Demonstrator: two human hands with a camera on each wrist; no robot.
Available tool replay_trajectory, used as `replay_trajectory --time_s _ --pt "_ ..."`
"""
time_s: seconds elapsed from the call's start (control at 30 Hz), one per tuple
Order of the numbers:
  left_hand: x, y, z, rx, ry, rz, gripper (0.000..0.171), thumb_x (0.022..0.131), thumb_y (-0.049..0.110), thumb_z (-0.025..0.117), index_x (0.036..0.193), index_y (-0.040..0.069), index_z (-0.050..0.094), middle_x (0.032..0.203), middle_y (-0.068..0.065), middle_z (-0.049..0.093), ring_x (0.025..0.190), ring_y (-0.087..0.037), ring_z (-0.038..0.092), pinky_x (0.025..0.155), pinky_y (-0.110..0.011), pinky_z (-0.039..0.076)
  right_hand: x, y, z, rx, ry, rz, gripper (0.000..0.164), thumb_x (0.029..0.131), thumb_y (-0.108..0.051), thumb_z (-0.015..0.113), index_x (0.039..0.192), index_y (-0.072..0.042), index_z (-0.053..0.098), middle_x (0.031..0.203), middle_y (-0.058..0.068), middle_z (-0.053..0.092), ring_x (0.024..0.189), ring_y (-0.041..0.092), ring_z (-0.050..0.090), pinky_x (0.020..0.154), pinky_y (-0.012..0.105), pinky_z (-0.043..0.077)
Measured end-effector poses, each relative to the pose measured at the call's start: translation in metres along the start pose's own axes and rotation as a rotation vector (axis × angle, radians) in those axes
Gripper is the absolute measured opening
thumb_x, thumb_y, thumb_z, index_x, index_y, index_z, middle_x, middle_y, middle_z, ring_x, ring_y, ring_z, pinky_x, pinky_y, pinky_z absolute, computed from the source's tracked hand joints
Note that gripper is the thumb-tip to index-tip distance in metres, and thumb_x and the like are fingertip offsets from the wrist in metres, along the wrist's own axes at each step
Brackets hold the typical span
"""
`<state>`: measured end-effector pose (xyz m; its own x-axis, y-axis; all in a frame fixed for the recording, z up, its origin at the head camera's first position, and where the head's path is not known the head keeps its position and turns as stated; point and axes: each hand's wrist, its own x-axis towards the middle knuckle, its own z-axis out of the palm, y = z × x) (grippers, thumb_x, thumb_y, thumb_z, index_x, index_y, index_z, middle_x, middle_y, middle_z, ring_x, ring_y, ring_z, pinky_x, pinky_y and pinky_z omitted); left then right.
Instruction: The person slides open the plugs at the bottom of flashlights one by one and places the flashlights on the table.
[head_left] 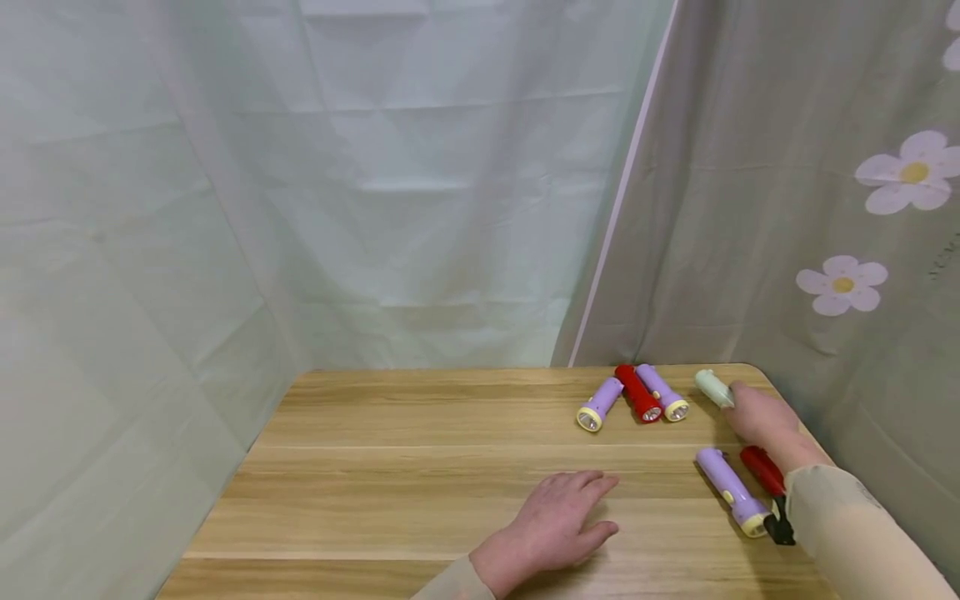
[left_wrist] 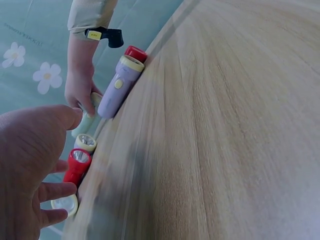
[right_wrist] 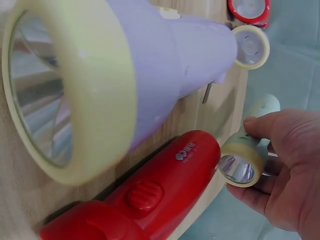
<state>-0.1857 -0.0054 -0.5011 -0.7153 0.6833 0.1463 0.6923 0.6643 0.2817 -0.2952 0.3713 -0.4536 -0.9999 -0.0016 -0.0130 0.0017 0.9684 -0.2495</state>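
Right-wrist view alone shows the white logo (right_wrist: 183, 154) and lettering (right_wrist: 191, 153), too blurred to read fully, on the near red flashlight (right_wrist: 165, 180), and the lens (right_wrist: 237, 170) of the pale green flashlight (right_wrist: 247, 146) that the right hand (head_left: 763, 421) grips at the far right of the table (head_left: 390, 467). Nearer, the left hand (head_left: 557, 521) holds its fingers apart.

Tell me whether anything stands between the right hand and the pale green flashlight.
Nothing visible does: the right hand holds the pale green flashlight. The nearest purple flashlight and nearest red flashlight lie short of that hand, not in between.
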Motion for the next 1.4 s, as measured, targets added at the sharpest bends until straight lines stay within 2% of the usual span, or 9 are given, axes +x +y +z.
replay_trajectory --time_s 0.17,0.33,0.53,0.7,0.97,1.07,1.27,1.4 --pt "-0.003 0.0 -0.003 0.003 0.01 -0.013 0.057 0.104 0.051 0.052 0.156 0.028 0.042 0.151 0.006 0.049 0.137 -0.013 0.047 0.111 -0.04 0.041 -0.003 -0.004 -0.002 0.035 0.055 -0.036 0.034 0.093 -0.018 0.068 0.112 0.007 0.054 0.085 0.018 0.059 0.072 0.033 0.054 0.06 0.047 0.046" --pt "-0.007 0.0 -0.005 0.026 0.042 -0.011 0.057 0.104 0.051 0.053 0.155 0.028 0.043 0.15 0.005 0.05 0.135 -0.014 0.049 0.109 -0.04 0.043 -0.007 -0.013 -0.002 0.047 0.112 -0.071 0.041 0.092 -0.022 0.073 0.114 0.008 0.055 0.086 0.018 0.061 0.072 0.033 0.054 0.062 0.051 0.046" --pt "-0.012 -0.003 -0.009 0.028 0.074 -0.011 0.057 0.104 0.051 0.053 0.155 0.027 0.044 0.15 0.004 0.051 0.135 -0.017 0.05 0.108 -0.043 0.044 -0.011 -0.027 -0.001 0.055 0.173 -0.105 0.048 0.094 -0.029 0.072 0.121 0.007 0.056 0.09 0.02 0.063 0.071 0.033 0.056 0.059 0.049 0.046" --pt "-0.018 -0.007 -0.013 0.024 0.097 -0.014 0.058 0.104 0.051 0.052 0.155 0.025 0.044 0.15 0.002 0.051 0.135 -0.018 0.05 0.108 -0.043 0.044 -0.017 -0.042 -0.003 0.087 0.212 -0.115 0.055 0.094 -0.027 0.072 0.13 0.009 0.052 0.1 0.026 0.064 0.076 0.036 0.059 0.06 0.052 0.047" --pt "-0.027 -0.016 -0.019 0.006 0.131 -0.018 0.059 0.105 0.049 0.052 0.156 0.022 0.043 0.151 0.0 0.051 0.136 -0.019 0.049 0.111 -0.043 0.042 -0.027 -0.067 -0.002 0.138 0.251 -0.163 0.052 0.094 -0.025 0.068 0.134 0.004 0.054 0.102 0.019 0.066 0.076 0.029 0.058 0.055 0.041 0.042" --pt "-0.03 -0.019 -0.021 0.0 0.143 -0.024 0.06 0.105 0.05 0.052 0.156 0.021 0.043 0.151 0.0 0.051 0.136 -0.02 0.049 0.111 -0.044 0.042 -0.032 -0.077 -0.001 0.18 0.264 -0.184 0.052 0.094 -0.021 0.068 0.138 0.002 0.054 0.108 0.018 0.066 0.08 0.029 0.06 0.059 0.041 0.045" --pt "-0.033 -0.022 -0.024 -0.029 0.146 -0.043 0.061 0.105 0.051 0.05 0.157 0.022 0.041 0.153 -0.001 0.049 0.137 -0.021 0.049 0.111 -0.047 0.042 -0.041 -0.096 0.006 0.266 0.312 -0.278 0.05 0.091 -0.01 0.074 0.136 -0.001 0.056 0.117 0.02 0.066 0.094 0.034 0.063 0.074 0.054 0.051" --pt "-0.034 -0.023 -0.026 -0.037 0.161 -0.043 0.06 0.105 0.049 0.052 0.156 0.02 0.042 0.153 -0.002 0.049 0.137 -0.021 0.049 0.11 -0.047 0.043 -0.049 -0.108 0.01 0.278 0.323 -0.306 0.05 0.091 -0.011 0.077 0.135 -0.001 0.057 0.119 0.019 0.066 0.096 0.034 0.063 0.075 0.055 0.052"
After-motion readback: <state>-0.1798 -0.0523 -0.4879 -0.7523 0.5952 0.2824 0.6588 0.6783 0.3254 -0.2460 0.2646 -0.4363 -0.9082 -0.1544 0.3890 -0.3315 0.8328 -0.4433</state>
